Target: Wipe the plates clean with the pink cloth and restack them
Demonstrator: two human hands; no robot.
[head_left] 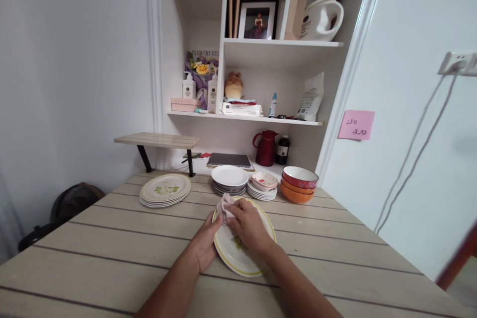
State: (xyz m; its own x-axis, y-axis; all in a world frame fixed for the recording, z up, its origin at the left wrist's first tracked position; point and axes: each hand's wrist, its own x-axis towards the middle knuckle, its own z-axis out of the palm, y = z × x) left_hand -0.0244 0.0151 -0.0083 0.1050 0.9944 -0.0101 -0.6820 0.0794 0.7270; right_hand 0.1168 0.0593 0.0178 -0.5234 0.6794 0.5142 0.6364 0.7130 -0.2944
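Note:
A yellow-rimmed plate (pixel 257 258) with a green pattern is in front of me, over the table's middle. My left hand (pixel 204 243) grips its left edge, the thumb near the rim. A crumpled pale pink cloth (pixel 225 204) lies against the plate's upper left part. My right hand (pixel 248 223) is closed on the cloth and presses it to the plate, covering much of the plate's centre. Beyond the hands stands a stack of plates (pixel 230 176) with a white one on top.
Green-patterned plates (pixel 166 190) are stacked at the left. Small white plates carry a square dish (pixel 264 180). Red and orange bowls (pixel 299 184) stand at the right. Behind are a small raised shelf (pixel 158 140), a dark laptop (pixel 230 160), a red jug (pixel 266 148) and a dark bottle (pixel 282 150).

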